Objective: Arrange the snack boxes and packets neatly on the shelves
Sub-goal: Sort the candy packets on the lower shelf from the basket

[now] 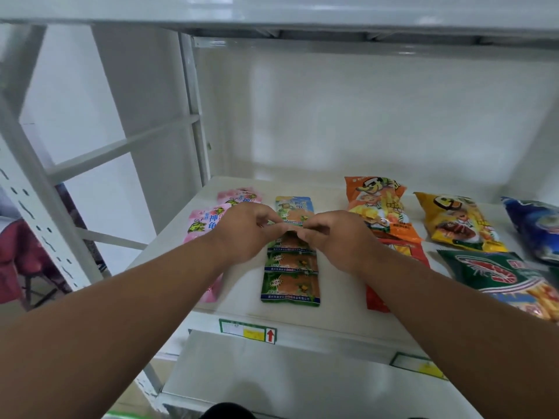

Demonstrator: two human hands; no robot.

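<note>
- A white shelf (242,309) is seen from above, with both bare forearms reached over its front edge.
- A column of green packets (291,279) is laid in overlapping steps from near the front edge toward the back, roughly at the shelf's middle.
- The top edge of one green packet in that column is pinched by the left hand (245,234), fingers curled, thumb and forefinger pressed together.
- The same edge is pinched by the right hand (335,240), fingers curled likewise; the fingertips of the two hands are nearly touching.
- Pink packets (205,220) are laid beside the column, toward the left edge, partly hidden under the left wrist.
- An orange bag (378,207) is laid toward the back, right of the column, with a yellow bag (456,225) and a blue bag (535,228) further toward the right edge.
- A green shrimp-printed bag (499,276) is laid nearer the front right corner.
- A red bag (402,252) is mostly covered by the right forearm.
- A price label (248,331) with a red arrow is fixed on the front edge.
</note>
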